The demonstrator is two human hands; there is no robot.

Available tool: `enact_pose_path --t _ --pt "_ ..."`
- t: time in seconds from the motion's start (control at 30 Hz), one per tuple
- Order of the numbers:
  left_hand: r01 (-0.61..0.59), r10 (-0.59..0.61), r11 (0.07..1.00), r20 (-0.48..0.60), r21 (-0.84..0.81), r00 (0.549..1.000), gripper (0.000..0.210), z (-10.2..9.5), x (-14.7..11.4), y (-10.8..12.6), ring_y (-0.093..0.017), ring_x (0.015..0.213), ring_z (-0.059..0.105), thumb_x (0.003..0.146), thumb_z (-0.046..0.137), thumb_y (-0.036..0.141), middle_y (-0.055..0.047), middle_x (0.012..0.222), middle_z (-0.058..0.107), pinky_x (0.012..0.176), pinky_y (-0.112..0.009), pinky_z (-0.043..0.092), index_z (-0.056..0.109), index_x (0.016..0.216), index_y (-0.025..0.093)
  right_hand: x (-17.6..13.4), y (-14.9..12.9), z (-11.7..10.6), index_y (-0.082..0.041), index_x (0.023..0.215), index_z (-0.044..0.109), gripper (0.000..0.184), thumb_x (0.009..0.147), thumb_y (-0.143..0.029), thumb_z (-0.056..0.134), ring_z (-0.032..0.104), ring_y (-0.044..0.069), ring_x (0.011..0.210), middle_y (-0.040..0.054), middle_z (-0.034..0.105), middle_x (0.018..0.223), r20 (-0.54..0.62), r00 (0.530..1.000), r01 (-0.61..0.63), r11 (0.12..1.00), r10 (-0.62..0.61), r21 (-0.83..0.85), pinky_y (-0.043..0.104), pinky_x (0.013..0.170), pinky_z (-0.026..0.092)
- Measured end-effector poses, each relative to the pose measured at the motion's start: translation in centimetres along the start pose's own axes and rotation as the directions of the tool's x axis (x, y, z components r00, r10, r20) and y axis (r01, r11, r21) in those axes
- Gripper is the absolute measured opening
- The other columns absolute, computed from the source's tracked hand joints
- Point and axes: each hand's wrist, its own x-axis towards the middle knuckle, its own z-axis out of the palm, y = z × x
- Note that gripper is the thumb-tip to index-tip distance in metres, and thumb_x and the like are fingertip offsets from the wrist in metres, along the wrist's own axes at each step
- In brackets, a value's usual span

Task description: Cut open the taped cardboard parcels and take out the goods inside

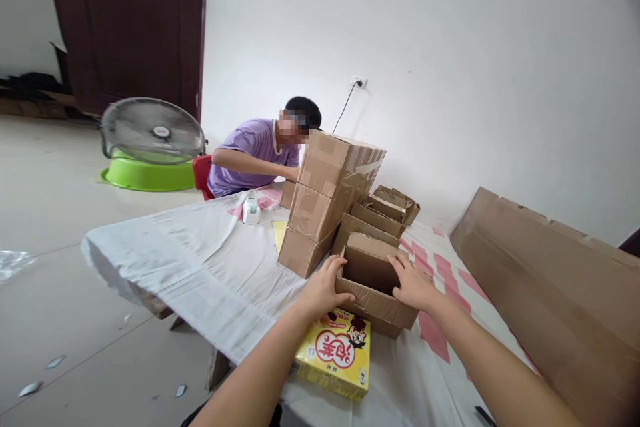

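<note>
An open cardboard box (377,303) stands on the cloth-covered table, its inside dark. My left hand (324,287) grips its left wall, thumb over the near rim. On the opposite side, my right hand (414,283) is curled over the right wall with fingertips reaching inside. Partly under the box's near edge and below my left wrist lies a yellow printed box (337,353) with a cartoon face. Just left of the open box rises a stack of taped cardboard boxes (313,210). Other open cardboard boxes (373,217) stand in a row behind it.
Across the table (200,247) a person in a purple shirt (253,147) leans behind the stack. A small white device (251,211) sits near the far edge. At right leans a large cardboard sheet (550,280). A fan (153,130) rests on a green basin (145,172).
</note>
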Motion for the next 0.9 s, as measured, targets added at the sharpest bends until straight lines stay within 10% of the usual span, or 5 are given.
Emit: enact_pose_path --t 0.23,0.4,0.73,0.9 --pt "0.025 -0.027 0.997 0.036 0.073 0.999 0.07 -0.6 0.1 0.7 -0.032 0.12 0.055 0.06 0.082 0.027 -0.011 0.142 0.043 0.1 -0.047 0.044 0.048 0.121 0.025 -0.6 4.2 -1.3 -0.026 0.143 0.04 0.073 0.074 -0.005 0.04 0.052 0.017 0.123 0.0035 0.045 0.147 0.012 0.993 0.119 0.988 -0.121 0.099 0.031 0.098 0.044" --pt "0.032 -0.032 0.999 0.013 0.013 0.999 0.068 -0.2 0.3 0.5 -0.03 0.126 0.051 0.06 0.081 0.026 -0.009 0.142 0.043 0.105 -0.044 0.041 0.048 0.12 0.026 -1.5 7.3 -1.0 -0.022 0.146 0.037 0.08 0.069 -0.003 0.046 0.053 0.022 0.122 0.0075 0.043 0.149 0.032 0.997 0.073 0.997 -0.074 0.038 0.033 0.092 0.047" --pt "-0.014 0.013 0.999 0.01 0.036 1.0 0.065 -0.8 0.0 1.0 -0.027 0.114 0.057 0.055 0.084 0.023 -0.005 0.127 0.051 0.097 -0.041 0.047 0.05 0.111 0.026 -0.4 2.8 0.1 -0.019 0.13 0.057 0.058 0.077 -0.003 0.04 0.034 0.029 0.136 0.0115 0.049 0.143 -0.205 0.978 0.012 0.99 -0.04 -0.138 0.052 0.114 0.011" --pt "-0.006 0.003 0.996 0.041 0.087 0.999 0.065 -1.0 0.0 1.3 -0.028 0.115 0.056 0.056 0.084 0.025 -0.005 0.13 0.048 0.097 -0.042 0.047 0.048 0.11 0.025 0.7 2.0 -0.9 -0.019 0.13 0.056 0.048 0.083 -0.023 0.045 0.057 0.025 0.115 0.0101 0.062 0.127 -0.148 0.989 0.005 0.992 -0.024 -0.129 0.04 0.097 0.038"
